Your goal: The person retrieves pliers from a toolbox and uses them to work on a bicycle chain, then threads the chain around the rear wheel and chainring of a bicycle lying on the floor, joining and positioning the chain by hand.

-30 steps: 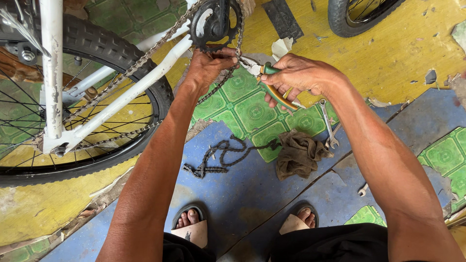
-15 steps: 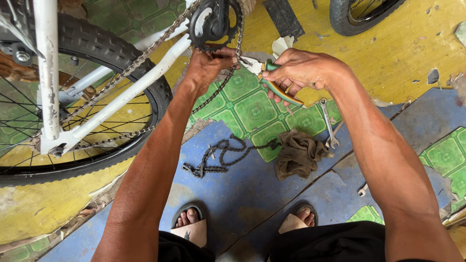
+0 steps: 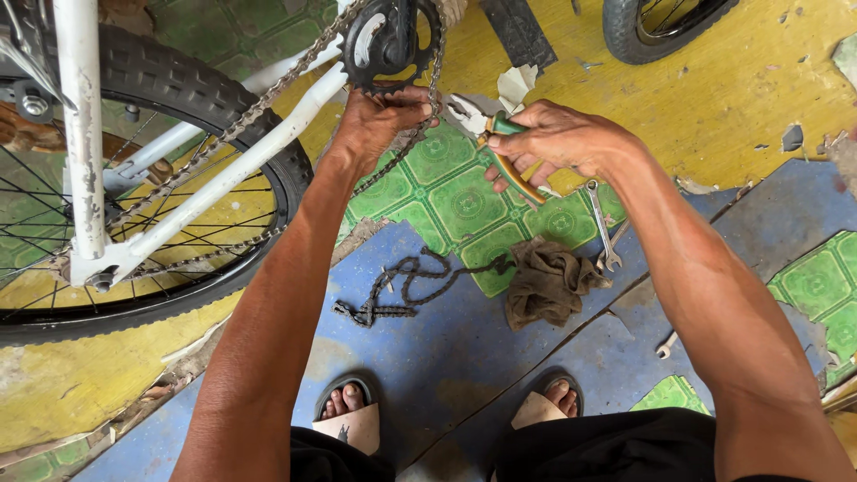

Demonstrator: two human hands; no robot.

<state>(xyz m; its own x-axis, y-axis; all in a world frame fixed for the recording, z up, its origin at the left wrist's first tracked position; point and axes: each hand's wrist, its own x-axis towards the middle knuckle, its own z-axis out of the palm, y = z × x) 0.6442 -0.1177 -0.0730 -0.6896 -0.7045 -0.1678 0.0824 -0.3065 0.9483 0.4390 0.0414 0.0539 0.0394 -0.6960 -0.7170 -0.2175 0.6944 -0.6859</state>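
Overhead, the head view looks down on an upturned white bicycle frame (image 3: 268, 147) filling the upper left of the frame, its rear wheel (image 3: 192, 223) with black tyre and thin spokes at the left edge. Near the top centre sits the dark chainring (image 3: 386, 43), and a rusty brown bicycle chain (image 3: 250, 112) runs from it down along the white tube toward the left, slack and grimy, with another stretch hanging from the chainring's right side. The left hand (image 3: 375, 120) is just below the chainring, its fingers curled closed on the hanging part of that chain. The right hand (image 3: 558, 138), slightly right of centre near the top, has its fingers wrapped tight around pliers (image 3: 495, 147) with green and orange handles, the metal nose pointing left toward the chain beside the left hand. Lower down, at the middle of the frame, a loose length of dark chain (image 3: 406, 286) lies coiled on the blue floor, with a brown rag (image 3: 546, 281) just right of it and a silver wrench (image 3: 600, 223) above the rag on the green patterned tiles (image 3: 455, 201). Two sandalled feet (image 3: 353, 411) show at the bottom centre.
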